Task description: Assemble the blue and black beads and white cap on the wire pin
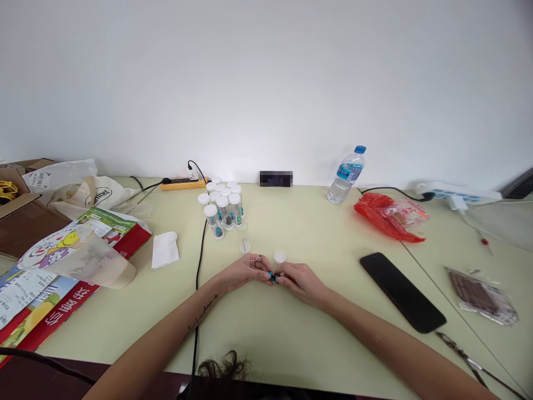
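Near the middle of the table both hands meet fingertip to fingertip. A small blue-and-black piece [273, 276], too small to name, is pinched between them. My left hand [249, 270] is closed on it at thumb and fingers; a thin pale strand lies across that hand. From the other side, my right hand [300, 279] is closed on the piece too. Just beyond the fingertips lies a round white cap [280, 257]. A clear tube [245, 243] without a cap stands beyond my left hand. Behind it, several white-capped clear tubes [224, 210] stand grouped, with small dark, blue and green things inside.
To the right are a black phone [402, 290], a red plastic bag [377, 216] and a water bottle [346, 176]. Folded white tissue [165, 250], a translucent cup [104, 261] and a cardboard box [25, 225] are left. A black cable [200, 255] passes under my left forearm.
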### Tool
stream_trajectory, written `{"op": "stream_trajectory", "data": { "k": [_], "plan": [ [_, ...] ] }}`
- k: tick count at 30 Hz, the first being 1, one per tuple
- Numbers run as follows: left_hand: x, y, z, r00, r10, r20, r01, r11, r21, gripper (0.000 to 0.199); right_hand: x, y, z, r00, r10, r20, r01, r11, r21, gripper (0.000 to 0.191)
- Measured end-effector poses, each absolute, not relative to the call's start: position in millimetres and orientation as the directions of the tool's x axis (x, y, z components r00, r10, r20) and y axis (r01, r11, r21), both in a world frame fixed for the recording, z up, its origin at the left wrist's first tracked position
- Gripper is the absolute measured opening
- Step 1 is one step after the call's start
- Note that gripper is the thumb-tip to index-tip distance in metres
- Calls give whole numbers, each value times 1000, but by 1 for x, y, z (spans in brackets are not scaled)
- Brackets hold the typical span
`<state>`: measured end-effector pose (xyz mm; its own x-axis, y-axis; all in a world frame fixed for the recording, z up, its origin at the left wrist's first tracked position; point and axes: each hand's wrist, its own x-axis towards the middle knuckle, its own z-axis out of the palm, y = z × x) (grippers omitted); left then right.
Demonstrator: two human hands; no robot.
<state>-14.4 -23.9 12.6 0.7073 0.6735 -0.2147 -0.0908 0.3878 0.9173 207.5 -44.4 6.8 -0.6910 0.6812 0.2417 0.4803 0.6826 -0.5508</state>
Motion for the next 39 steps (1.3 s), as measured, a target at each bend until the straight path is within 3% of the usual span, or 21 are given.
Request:
{"op": "stream_trajectory", "data": {
  "k": [39],
  "plan": [
    [-14,-24,15,714,668,-211,-115,408,906,19,208,-44,7,-690,688,226,498,677,-542,25]
  ]
}}
